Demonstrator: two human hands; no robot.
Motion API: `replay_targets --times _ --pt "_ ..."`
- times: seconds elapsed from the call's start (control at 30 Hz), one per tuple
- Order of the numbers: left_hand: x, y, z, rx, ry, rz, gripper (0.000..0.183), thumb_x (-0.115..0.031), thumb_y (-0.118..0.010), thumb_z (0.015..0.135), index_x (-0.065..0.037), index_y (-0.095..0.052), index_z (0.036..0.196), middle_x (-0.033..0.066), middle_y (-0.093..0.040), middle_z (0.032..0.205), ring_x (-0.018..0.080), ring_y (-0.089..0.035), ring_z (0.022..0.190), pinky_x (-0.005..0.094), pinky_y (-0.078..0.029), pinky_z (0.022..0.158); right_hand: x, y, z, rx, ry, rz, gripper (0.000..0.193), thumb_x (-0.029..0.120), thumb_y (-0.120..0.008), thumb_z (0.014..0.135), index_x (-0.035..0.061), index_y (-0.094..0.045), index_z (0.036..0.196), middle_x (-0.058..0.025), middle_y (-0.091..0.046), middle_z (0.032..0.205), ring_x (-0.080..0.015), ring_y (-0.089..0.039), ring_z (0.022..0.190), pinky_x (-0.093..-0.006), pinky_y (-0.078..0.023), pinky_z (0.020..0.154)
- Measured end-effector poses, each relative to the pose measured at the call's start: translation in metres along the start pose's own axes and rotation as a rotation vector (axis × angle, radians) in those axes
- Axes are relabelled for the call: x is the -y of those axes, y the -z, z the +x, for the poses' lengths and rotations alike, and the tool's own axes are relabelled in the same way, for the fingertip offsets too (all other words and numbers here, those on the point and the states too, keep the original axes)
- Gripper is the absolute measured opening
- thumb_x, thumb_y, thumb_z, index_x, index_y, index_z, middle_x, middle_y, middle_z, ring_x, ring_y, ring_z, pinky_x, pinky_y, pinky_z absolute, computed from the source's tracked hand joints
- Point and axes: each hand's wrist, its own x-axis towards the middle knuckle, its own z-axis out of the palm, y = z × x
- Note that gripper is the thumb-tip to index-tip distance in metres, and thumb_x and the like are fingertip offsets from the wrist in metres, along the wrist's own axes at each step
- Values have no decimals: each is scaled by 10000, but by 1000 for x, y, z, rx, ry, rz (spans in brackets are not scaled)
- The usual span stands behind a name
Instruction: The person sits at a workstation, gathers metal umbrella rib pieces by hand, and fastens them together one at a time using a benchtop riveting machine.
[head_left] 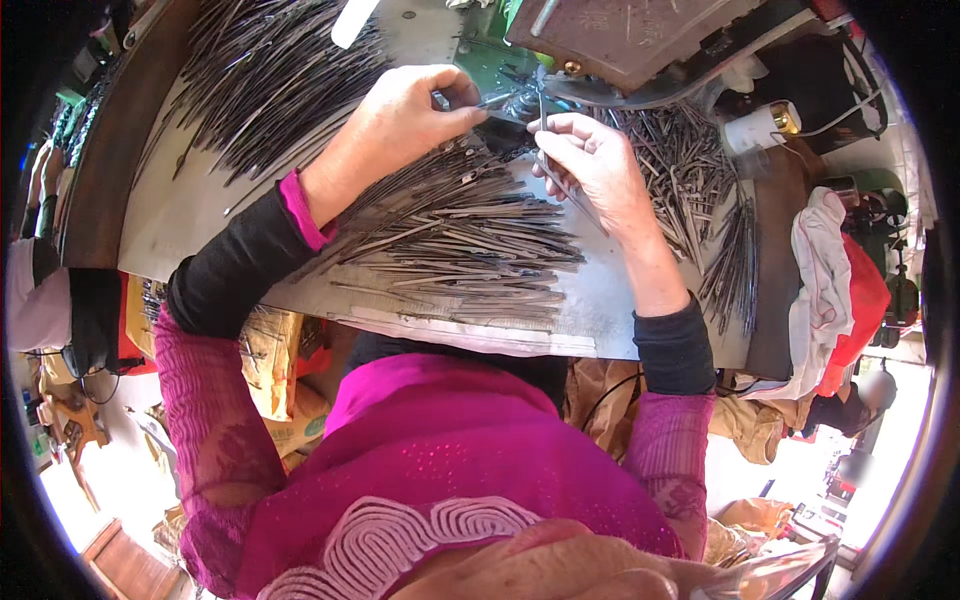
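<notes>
My left hand (415, 108) is closed in a pinch beside the machine, thumb and forefinger together on the end of a thin metal piece (493, 101). Opposite it, my right hand (598, 165) grips a slender grey metal strip (582, 203) that slants down below the fingers. An upright narrow metal part (542, 95) stands by the right fingertips; I cannot tell whether it joins that strip. Under and between my wrists lies a pile of long thin metal strips (470, 235). Beyond my left forearm spreads a larger heap of dark rods (270, 85).
A machine with a brown metal housing (640, 40) stands at the far side, close to both hands. Shorter strips (680, 170) are heaped right of my right hand, with a dark bundle (735, 265) near the table's right edge. A white cylindrical lamp (755, 130) and cloths (822, 290) sit farther right.
</notes>
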Motion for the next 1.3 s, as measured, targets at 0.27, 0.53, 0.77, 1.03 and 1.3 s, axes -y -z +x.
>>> replay_targets --times 0.27,0.53,0.77,1.03,1.3 --pt "-9 -8 -3 -141 -111 118 201 -181 -684 759 -25 -625 871 122 -620 751 261 -610 672 325 -486 627 2 4 0 50 -40 100 244 143 -564 885 -33 -574 1054 -67 -606 730 -84 -554 544 -194 -414 458" --pt "-9 -9 -4 -180 -157 207 194 -177 -679 759 -42 -597 871 118 -601 762 273 -602 715 345 -479 642 3 6 2 78 -72 226 251 163 -564 884 -27 -573 1048 -51 -587 725 -82 -539 537 -197 -408 454" --pt "-4 -10 -2 -195 -182 189 195 -146 -679 761 -28 -597 892 114 -595 782 247 -583 699 322 -470 643 1 5 2 91 -60 261 263 169 -569 883 -35 -569 1048 -55 -588 721 -87 -531 524 -201 -403 453" --pt "-4 -12 -3 -212 -214 192 184 -169 -669 766 -42 -587 872 119 -586 757 283 -595 709 357 -476 640 -1 5 2 100 -68 282 249 150 -555 889 -40 -567 1049 -60 -593 717 -89 -532 515 -202 -403 448" --pt "-5 -13 -5 -224 -265 321 187 -185 -657 780 -52 -578 884 117 -581 777 293 -600 766 358 -481 662 0 2 0 57 -83 226 247 155 -562 883 -34 -570 1042 -63 -597 711 -94 -533 518 -201 -404 447"
